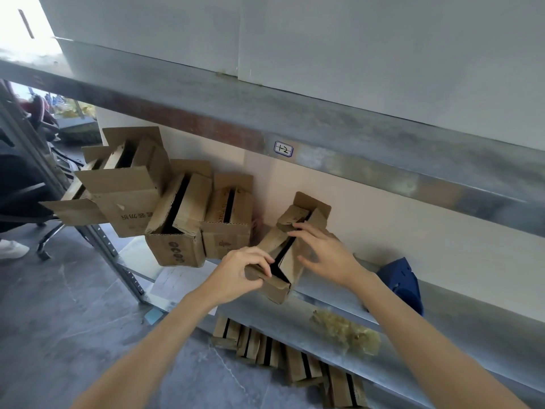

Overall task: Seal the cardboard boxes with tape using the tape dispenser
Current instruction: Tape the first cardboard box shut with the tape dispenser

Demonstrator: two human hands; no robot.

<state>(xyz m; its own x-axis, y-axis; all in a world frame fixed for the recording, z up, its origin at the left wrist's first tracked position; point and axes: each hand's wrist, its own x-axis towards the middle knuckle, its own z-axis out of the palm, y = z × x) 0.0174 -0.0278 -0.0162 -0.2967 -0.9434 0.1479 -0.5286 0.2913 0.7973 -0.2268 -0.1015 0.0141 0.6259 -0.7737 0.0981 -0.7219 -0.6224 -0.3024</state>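
Observation:
A small brown cardboard box [290,262] lies tilted on the metal shelf [330,314], its top flaps partly open with a dark gap between them. My left hand [239,274] grips the near end flap, fingers curled over its edge. My right hand [324,250] rests on the right flap with fingers spread, pressing it down. A blue object [402,283], possibly the tape dispenser, sits on the shelf to the right of the box, apart from both hands.
Several open cardboard boxes [177,219] stand crowded at the shelf's left end. More boxes [265,346] lie on the floor under the shelf. A crumpled clear tape wad [345,330] lies on the shelf front. An upper shelf [295,125] hangs overhead. An office chair [35,208] stands left.

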